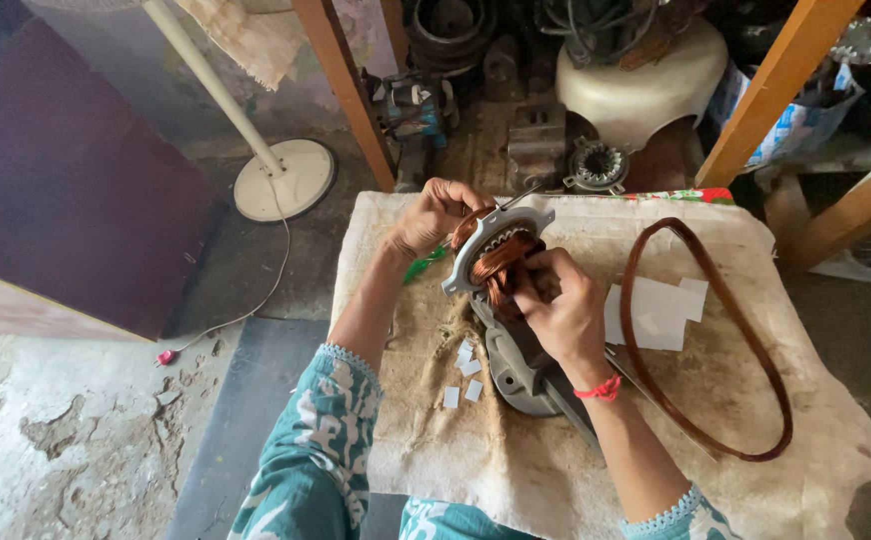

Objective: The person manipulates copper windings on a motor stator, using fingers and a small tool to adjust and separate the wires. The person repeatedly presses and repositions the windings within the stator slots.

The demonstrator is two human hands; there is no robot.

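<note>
to seat the winding well, i judge the round grey metal motor stator housing [516,345] should stay braced on the stained cream cloth-covered worktable [596,470] while the wire goes in evenly, without kinking. the left hand [434,215] curls shut around the housing's far rim. the right hand [561,305] has fingers pressed together, pinching the shiny copper wire coil bundle [501,262] inside the toothed ring at the table's middle. a large brown oval loop of wound wire [711,350] lies just right, beside white paper slips [661,312].

Stator [497,262] slots behind right hand [562,305]; fingertips hidden.
</note>
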